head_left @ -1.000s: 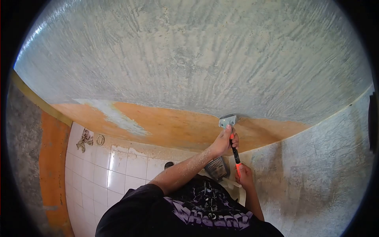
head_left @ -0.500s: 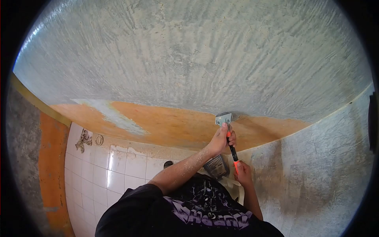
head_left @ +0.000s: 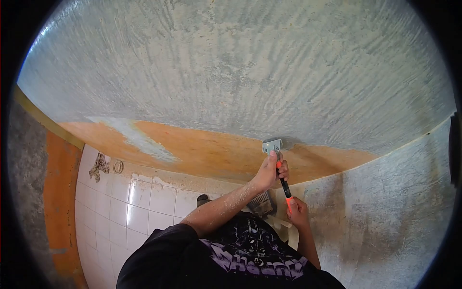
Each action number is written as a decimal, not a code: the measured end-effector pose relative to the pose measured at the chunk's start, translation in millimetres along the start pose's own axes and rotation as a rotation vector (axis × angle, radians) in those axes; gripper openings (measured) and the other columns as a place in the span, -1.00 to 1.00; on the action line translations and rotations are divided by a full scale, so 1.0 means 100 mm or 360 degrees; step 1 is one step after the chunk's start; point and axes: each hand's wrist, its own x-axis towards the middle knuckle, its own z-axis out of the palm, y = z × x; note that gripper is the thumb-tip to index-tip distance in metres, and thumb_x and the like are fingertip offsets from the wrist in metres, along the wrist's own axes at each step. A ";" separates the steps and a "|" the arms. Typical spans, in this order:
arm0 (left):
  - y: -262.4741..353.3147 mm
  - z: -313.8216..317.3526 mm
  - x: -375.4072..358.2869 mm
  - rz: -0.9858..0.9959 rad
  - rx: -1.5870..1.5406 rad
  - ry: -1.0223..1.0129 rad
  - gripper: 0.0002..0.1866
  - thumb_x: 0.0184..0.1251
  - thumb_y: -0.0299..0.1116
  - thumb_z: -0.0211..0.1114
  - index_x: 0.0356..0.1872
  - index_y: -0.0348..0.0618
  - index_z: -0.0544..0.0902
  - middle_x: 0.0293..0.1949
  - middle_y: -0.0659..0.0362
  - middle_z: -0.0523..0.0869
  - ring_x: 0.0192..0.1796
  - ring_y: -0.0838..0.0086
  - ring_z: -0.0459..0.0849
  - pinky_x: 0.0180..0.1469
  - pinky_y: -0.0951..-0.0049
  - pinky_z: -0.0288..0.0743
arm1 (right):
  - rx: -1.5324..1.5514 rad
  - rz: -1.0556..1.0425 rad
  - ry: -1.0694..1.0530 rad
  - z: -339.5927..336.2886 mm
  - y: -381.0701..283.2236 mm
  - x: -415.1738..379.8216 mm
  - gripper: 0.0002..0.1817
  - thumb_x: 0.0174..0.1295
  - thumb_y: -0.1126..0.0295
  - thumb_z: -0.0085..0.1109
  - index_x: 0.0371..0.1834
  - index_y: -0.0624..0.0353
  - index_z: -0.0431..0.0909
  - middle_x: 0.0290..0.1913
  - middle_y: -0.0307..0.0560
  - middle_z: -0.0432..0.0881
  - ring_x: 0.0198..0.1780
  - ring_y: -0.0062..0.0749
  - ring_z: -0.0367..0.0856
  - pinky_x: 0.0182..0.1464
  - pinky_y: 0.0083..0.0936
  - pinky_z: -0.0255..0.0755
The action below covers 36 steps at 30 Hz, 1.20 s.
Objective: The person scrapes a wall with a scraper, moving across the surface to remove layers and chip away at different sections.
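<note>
A scraper with a grey metal head [head_left: 273, 145] and a black and orange handle [head_left: 284, 185] is in both my hands. My left hand [head_left: 267, 172] wraps round the handle just below the head, its thumb up against the metal. Lower down, my right hand [head_left: 298, 212] grips the orange end of the handle. The scraper's head rests against the wall, where the grey scraped surface [head_left: 231, 86] meets the band of orange paint [head_left: 211, 150]. Dust specks cover my left forearm.
White floor tiles [head_left: 161, 198] lie at the lower left, with a crumpled cloth [head_left: 99, 166] and a ring-shaped roll [head_left: 118, 166] on them. A dark slotted container [head_left: 262, 204] stands below my hands. Another grey wall [head_left: 380, 212] rises at the right.
The view has shifted slightly, so the floor things sit a little further left. Both hands keep their hold, and the scraper's head has barely moved.
</note>
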 end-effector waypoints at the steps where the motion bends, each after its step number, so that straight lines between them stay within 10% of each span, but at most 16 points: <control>1: 0.00 -0.01 0.00 0.0009 -0.0022 -0.0017 -0.48 0.56 0.27 -0.31 -0.25 -0.01 0.26 -0.52 0.26 0.24 -0.48 0.50 0.22 -0.27 0.32 0.35 | -0.0014 -0.0016 -0.0007 0.00 -0.02 0.00 -0.59 0.52 0.03 -0.07 -0.23 0.17 0.54 -0.70 -0.38 0.30 -0.71 -0.73 0.23 -0.65 -0.66 0.10; 36: -0.02 0.04 0.06 0.0035 -0.0153 -0.0047 -0.45 0.54 0.30 -0.30 -0.24 -0.01 0.30 -0.49 0.25 0.25 -0.42 0.45 0.28 -0.18 0.26 0.38 | -0.0205 -0.0095 0.0240 -0.10 -0.18 -0.08 -0.64 0.45 0.15 0.11 -0.40 0.21 0.56 -0.59 -0.44 0.32 -0.56 -0.77 0.23 -0.51 -0.66 0.11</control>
